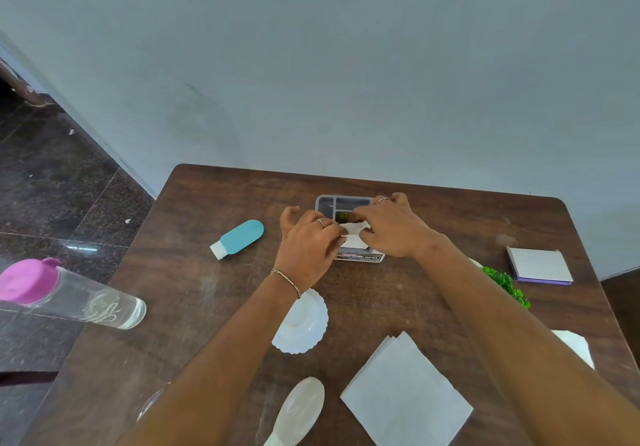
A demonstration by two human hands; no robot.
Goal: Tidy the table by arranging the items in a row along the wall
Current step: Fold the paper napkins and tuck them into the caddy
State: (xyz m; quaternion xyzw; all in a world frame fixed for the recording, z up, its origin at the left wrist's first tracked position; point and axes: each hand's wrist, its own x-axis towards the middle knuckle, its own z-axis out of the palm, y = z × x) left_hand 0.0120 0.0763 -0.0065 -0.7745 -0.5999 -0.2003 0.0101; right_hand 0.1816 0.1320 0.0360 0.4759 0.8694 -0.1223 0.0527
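Note:
A grey compartment box [329,202] lies on the brown table [207,279] a little short of the wall. Above it my left hand [310,244] and my right hand [391,225] both pinch a small white piece of paper [355,234] between them. A teal bottle [239,239] with a white cap lies on its side left of the box. A white scalloped dish [304,324] sits under my left forearm. A white notepad [538,265] with a purple base lies at the right.
A clear bottle [69,295] with a pink lid hangs over the table's left edge. White napkins [407,393], a pale spoon-shaped thing [299,407], a green plant sprig [509,284] and another white sheet [575,347] lie nearer me. The blue-grey wall [346,82] runs along the table's far edge.

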